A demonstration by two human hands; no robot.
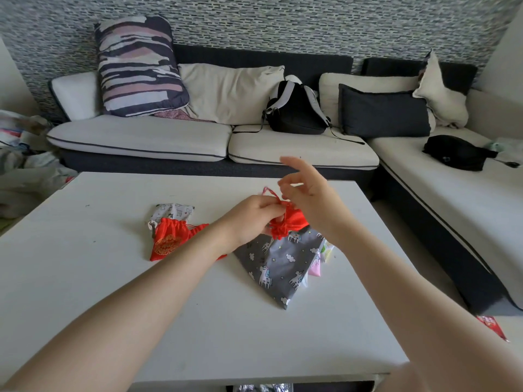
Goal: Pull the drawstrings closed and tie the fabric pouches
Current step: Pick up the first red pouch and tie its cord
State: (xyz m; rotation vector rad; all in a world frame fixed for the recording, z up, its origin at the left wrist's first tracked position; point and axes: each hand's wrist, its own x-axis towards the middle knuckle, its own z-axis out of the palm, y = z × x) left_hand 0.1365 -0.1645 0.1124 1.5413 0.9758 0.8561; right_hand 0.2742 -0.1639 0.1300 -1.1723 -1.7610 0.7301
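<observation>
- Sofa (169, 137) stands beyond the table's far edge, with a backpack (295, 111) on it.
- Table (141, 306), white, carries the pouches.
- Grey pouch (280, 264) lies flat right of the table's middle, under the hands.
- Red pouch (285, 222), gathered shut at its neck, is held above the grey pouch.
- Second red pouch (167, 239) lies left of the middle, on a white patterned pouch (174, 211).
- Left hand (252, 219) grips the held pouch's neck, fingers curled.
- Right hand (308, 193) pinches the drawstring (270, 192); its forefinger is raised.
</observation>
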